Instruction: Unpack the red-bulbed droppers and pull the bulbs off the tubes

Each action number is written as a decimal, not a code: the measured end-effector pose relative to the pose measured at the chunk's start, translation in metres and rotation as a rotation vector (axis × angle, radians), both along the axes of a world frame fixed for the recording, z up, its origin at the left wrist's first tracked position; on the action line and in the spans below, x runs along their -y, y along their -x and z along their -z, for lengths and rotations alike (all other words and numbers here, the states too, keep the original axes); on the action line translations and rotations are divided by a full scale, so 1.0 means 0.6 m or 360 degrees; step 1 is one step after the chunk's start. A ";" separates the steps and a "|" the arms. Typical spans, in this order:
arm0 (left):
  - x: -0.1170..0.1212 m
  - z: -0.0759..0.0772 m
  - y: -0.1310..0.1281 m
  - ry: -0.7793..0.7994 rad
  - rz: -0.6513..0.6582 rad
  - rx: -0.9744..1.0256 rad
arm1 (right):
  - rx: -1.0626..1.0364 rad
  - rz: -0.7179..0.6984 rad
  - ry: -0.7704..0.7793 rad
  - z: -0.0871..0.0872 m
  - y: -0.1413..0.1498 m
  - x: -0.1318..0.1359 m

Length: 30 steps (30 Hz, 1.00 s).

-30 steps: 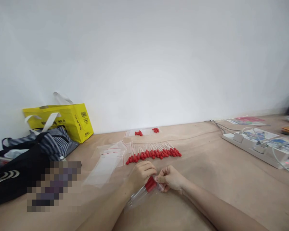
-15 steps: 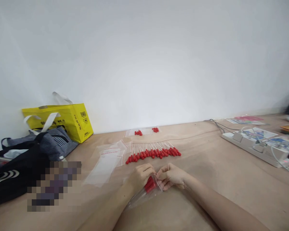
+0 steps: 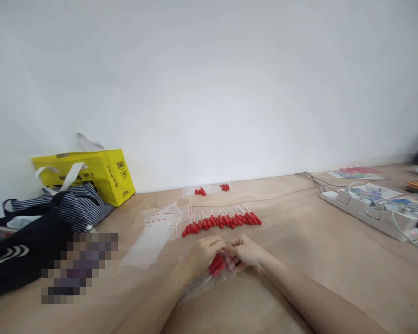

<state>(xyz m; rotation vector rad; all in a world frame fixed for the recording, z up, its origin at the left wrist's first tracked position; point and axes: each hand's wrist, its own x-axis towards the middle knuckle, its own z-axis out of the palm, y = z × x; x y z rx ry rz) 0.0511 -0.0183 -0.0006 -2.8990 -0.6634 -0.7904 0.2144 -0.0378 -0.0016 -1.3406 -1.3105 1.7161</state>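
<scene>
My left hand [image 3: 208,253] and my right hand [image 3: 245,253] meet at the top edge of a clear zip bag [image 3: 204,287], fingers pinched on it. Inside the bag lie red-tipped sticks [image 3: 217,265], partly hidden by my left hand. Beyond my hands, a row of red-headed white sticks [image 3: 223,221] is spread out with the heads toward me. To its left are flat zip bags [image 3: 153,239] with red lines along their tops.
Filled bags with red tips [image 3: 200,191] lie by the wall. A yellow bag [image 3: 120,178], a striped bag [image 3: 85,208] and a black bag [image 3: 28,253] stand left. On the right are a white power strip [image 3: 365,215] with cables and printed sheets [image 3: 379,192].
My right hand has shifted slightly left and up along the bag's edge, closer to my left hand. Both hands keep hold of the bag, and the row of sticks is unchanged.
</scene>
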 end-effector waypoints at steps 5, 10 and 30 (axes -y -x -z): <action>-0.004 -0.003 0.000 -0.0139 0.0035 0.0034 | 0.0062 0.0122 -0.0062 0.007 0.007 -0.001; -0.002 -0.010 -0.005 -0.0308 0.0056 -0.0178 | 0.0096 0.0187 -0.0119 0.008 0.017 0.000; 0.069 -0.013 0.044 0.0639 -0.0532 0.0102 | -0.0021 0.0137 -0.0424 0.027 -0.026 -0.011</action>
